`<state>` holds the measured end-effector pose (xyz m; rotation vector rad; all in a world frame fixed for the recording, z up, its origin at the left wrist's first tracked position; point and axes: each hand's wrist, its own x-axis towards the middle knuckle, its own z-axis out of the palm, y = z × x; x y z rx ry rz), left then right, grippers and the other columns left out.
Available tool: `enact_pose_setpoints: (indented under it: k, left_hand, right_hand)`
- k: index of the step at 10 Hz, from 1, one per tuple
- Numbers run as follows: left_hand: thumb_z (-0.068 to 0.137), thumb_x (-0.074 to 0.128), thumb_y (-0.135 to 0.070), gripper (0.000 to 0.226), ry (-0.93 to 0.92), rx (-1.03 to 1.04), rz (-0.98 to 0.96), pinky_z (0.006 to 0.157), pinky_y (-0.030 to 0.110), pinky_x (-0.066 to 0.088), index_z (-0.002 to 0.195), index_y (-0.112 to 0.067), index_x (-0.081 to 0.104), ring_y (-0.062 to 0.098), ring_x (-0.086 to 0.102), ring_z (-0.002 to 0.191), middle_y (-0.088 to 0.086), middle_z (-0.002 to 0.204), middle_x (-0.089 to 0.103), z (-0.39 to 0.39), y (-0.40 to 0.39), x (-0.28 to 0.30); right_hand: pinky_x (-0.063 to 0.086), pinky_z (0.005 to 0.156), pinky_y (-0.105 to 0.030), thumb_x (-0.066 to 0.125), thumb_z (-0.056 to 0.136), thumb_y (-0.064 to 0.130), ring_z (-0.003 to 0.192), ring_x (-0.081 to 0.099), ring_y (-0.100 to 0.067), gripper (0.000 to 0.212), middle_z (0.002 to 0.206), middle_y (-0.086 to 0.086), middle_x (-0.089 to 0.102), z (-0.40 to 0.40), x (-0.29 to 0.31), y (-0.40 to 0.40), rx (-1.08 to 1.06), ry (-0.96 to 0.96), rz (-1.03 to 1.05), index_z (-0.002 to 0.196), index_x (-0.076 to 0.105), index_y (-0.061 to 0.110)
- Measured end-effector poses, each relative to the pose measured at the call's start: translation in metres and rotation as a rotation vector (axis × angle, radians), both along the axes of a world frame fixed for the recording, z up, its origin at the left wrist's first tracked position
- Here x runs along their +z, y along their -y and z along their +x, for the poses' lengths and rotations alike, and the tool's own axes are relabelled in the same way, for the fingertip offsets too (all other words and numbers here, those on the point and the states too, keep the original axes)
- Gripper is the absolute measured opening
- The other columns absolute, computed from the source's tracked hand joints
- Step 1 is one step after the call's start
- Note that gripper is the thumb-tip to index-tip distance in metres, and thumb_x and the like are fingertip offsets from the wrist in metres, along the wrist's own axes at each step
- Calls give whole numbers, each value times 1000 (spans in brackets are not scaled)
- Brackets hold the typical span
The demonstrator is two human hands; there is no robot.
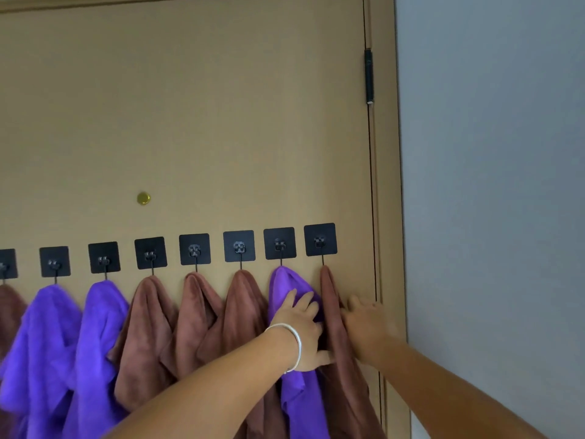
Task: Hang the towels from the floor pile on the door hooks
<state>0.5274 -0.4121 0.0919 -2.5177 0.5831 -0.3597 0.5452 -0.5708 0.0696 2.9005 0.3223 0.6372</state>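
Both hands are up at the door (221, 122), working the far end of the row of black adhesive hooks (194, 249). The left hand (300, 331), silver bangle (291, 343) on the wrist, lies flat on the purple towel (285, 286), fingers spread and straight, thumb reaching across to the brown towel (332, 312) on the last hook (320, 239) — grip released, just pressing. The right hand (364, 324) is at that brown towel's other edge, against the door; its fingers are partly hidden, so I cannot tell its grip. More purple and brown towels hang all along to the left.
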Motion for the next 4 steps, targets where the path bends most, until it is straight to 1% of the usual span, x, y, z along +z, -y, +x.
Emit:
enact_pose_setpoints:
  k: [1, 2, 3, 4]
  left_hand:
    - [94, 29, -64, 72, 80, -54, 4, 118, 55, -5, 144, -15, 45, 31, 2, 148, 12, 154, 28, -2, -4, -3]
    - [97, 35, -54, 56, 164, -100, -11, 119, 51, 3, 135, -18, 55, 28, 15, 145, 8, 147, 40, -7, -20, 5]
    - [95, 43, -45, 43, 295, -224, -96, 116, 41, 17, 124, -23, 65, 22, 35, 137, 2, 135, 53, -22, -49, 13]
    - [83, 63, -37, 35, 415, -284, -202, 105, 38, 40, 114, -24, 72, 22, 58, 118, 3, 123, 63, -34, -81, 11]
  right_hand:
    - [40, 98, -42, 59, 90, 27, 115, 48, -29, 41, 126, -9, 47, -7, 8, 1, -36, 16, -15, 130, 49, 20]
    - [42, 93, -40, 62, 88, 21, 112, 50, -26, 37, 120, -8, 51, -13, 22, 2, -79, 66, 18, 124, 53, 18]
    - [44, 91, -35, 54, 95, 20, 106, 53, -23, 25, 116, -7, 55, -17, 28, 0, -87, 151, 113, 119, 57, 16]
    - [45, 90, -34, 48, 96, 19, 103, 54, -22, 24, 114, -7, 57, -17, 37, -3, -58, 264, 270, 118, 58, 15]
